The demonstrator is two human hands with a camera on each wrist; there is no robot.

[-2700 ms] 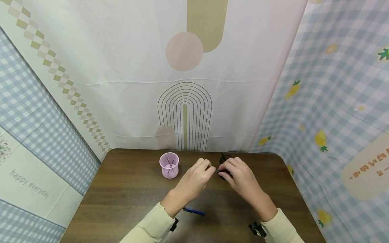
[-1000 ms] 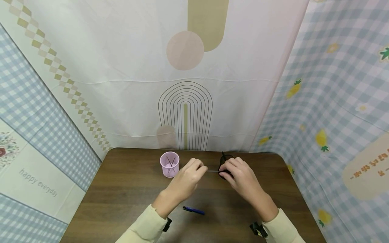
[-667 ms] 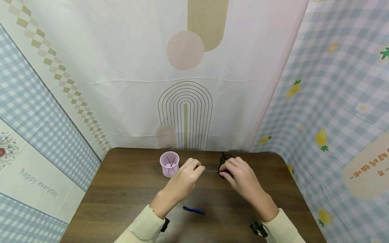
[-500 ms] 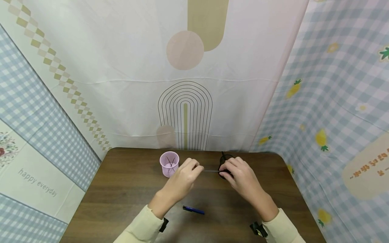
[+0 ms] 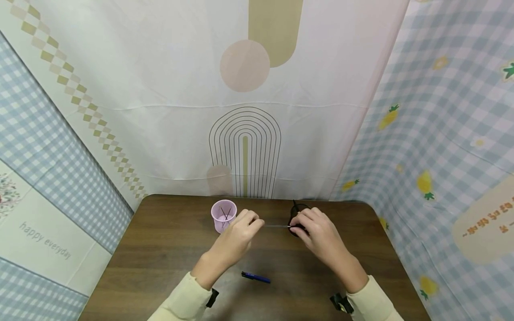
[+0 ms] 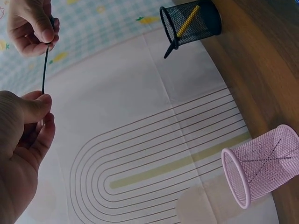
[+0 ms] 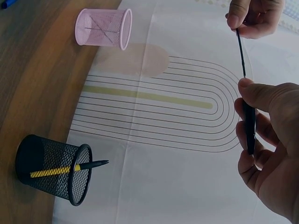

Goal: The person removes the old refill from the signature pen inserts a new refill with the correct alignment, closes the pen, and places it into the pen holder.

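Note:
High over the table, my left hand (image 5: 237, 234) pinches the free end of a thin dark pen refill (image 6: 45, 70) between thumb and fingers. A small pale tip of it shows below that thumb in the left wrist view. The other end runs into a slim black pen barrel (image 7: 250, 128), which my right hand (image 5: 319, 232) grips with thumb and curled fingers. In the head view the refill (image 5: 276, 226) is a thin straight line between the hands, and my right fingers hide most of the barrel.
A pink mesh pen cup (image 5: 223, 217) stands at the back, thin dark crossed lines visible in it. Behind my right hand is a black mesh pen cup (image 7: 49, 165) holding a yellow-and-black pen (image 7: 65, 170). A blue pen (image 5: 255, 277) lies on the wooden table (image 5: 160, 263).
My left hand has moved left, away from the right, and a longer stretch of refill shows between them. The right hand has stayed nearly still.

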